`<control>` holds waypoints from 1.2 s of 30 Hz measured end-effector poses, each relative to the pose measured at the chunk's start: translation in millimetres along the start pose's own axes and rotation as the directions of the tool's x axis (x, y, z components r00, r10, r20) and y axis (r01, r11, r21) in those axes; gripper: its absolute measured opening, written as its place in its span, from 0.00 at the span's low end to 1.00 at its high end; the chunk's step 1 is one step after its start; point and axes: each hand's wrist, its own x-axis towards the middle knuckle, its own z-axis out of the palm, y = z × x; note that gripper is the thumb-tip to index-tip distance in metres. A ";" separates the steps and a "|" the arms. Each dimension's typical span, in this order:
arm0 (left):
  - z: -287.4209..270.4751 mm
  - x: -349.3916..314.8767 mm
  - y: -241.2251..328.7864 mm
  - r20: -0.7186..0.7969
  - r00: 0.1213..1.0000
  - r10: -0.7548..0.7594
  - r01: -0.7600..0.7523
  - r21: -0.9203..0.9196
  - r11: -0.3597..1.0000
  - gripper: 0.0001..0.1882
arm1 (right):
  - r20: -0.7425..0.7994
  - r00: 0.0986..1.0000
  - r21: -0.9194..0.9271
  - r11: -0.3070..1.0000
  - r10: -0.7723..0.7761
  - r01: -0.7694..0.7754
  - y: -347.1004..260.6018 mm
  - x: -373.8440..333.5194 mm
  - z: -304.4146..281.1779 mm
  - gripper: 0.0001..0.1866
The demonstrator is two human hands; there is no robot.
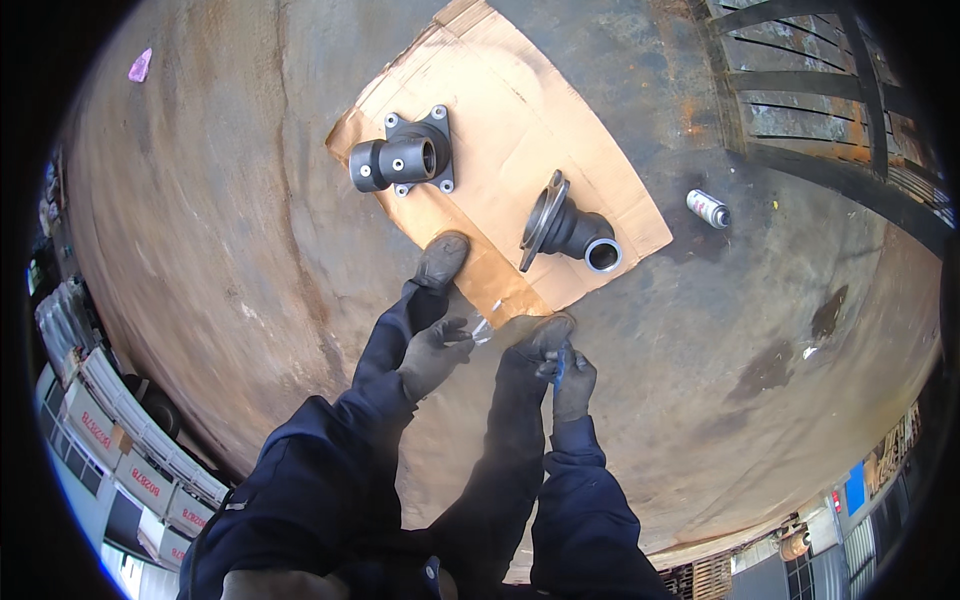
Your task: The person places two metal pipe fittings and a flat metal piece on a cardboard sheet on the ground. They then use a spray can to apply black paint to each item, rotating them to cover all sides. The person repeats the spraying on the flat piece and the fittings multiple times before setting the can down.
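My left hand (437,354), in a dark grey glove, is closed at the fingertips on a small clear-and-white item (482,330), whose kind I cannot make out. To its right, my gloved right hand (574,388) grips a slim blue object (561,360), mostly hidden by the fingers. Ahead of both hands lies a flat piece of cardboard (500,110). On its left part rests a dark metal pipe fitting (405,155) with a square bolted flange. A second dark fitting (575,228), with a wide flange and a round open end, lies on its right part.
Both my shoes (443,260) touch the cardboard's near edge. A spray can (708,209) lies on the stained metal floor (220,200) at the right. Dark metal bars (800,85) stand at the far right, and a pink scrap (140,65) lies far left.
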 end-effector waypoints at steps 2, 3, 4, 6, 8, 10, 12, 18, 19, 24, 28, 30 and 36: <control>-2.5 -13.2 -17.8 0.039 0.997 -0.070 0.070 0.006 0.998 0.28 | -0.083 0.989 -0.140 0.984 -0.121 0.108 -12.5 36.2 24.7 0.14; -4.3 -19.2 -25.4 0.028 0.993 -0.111 0.108 0.083 0.991 0.27 | 0.003 0.973 -0.255 0.941 -0.231 0.224 -20.3 44.8 35.3 0.14; -5.3 -22.5 -30.4 0.010 0.988 -0.154 0.152 0.112 0.982 0.27 | 0.042 0.962 -0.368 0.891 -0.271 0.267 -33.6 54.0 44.1 0.18; -6.5 -24.4 -35.8 -0.027 0.974 -0.223 0.224 0.215 0.951 0.26 | 0.155 0.928 -0.661 0.663 -0.338 0.352 -62.8 79.2 72.2 0.26; -5.1 -21.7 -36.2 -0.009 0.977 -0.212 0.211 0.156 0.965 0.26 | 0.306 0.840 -0.739 0.444 -0.449 0.507 -90.9 101.7 104.3 0.36; -3.2 -18.5 -34.3 0.015 0.978 -0.207 0.203 0.143 0.969 0.26 | 0.356 0.886 -0.854 0.281 -0.296 0.437 -116.1 123.5 131.8 0.41; -2.2 -16.9 -33.1 0.021 0.978 -0.209 0.206 0.085 0.975 0.25 | 0.348 0.918 -0.926 0.081 -0.192 0.368 -131.5 149.5 161.3 0.44; -3.9 -17.2 -35.5 0.058 0.994 -0.088 0.094 -0.130 0.987 0.25 | 0.164 0.986 -0.948 -0.273 0.016 0.162 -146.3 194.9 208.8 0.48; -3.3 -17.7 -36.0 0.059 0.990 -0.125 0.131 -0.121 0.984 0.25 | 0.195 0.981 -0.927 -0.323 0.018 0.190 -144.3 189.2 207.7 0.49; -3.0 -14.3 -37.5 0.064 0.997 -0.036 0.045 -0.152 0.987 0.24 | 0.148 0.987 -0.959 -0.251 -0.057 0.129 -101.8 146.1 197.2 0.47; -4.6 -11.7 -42.3 0.070 0.993 -0.099 0.110 -0.185 0.977 0.24 | 0.115 0.992 -0.987 -0.117 -0.051 0.108 -30.4 136.8 174.1 0.43; -5.4 -11.2 -45.2 0.082 0.992 -0.101 0.116 -0.216 0.969 0.23 | 0.159 0.978 -0.925 -0.327 0.135 0.195 11.7 129.5 160.7 0.41; -2.5 -11.8 -44.1 0.037 0.996 -0.081 0.086 -0.158 0.984 0.24 | 0.287 0.945 -0.958 -0.071 -0.159 0.279 65.4 72.0 116.0 0.30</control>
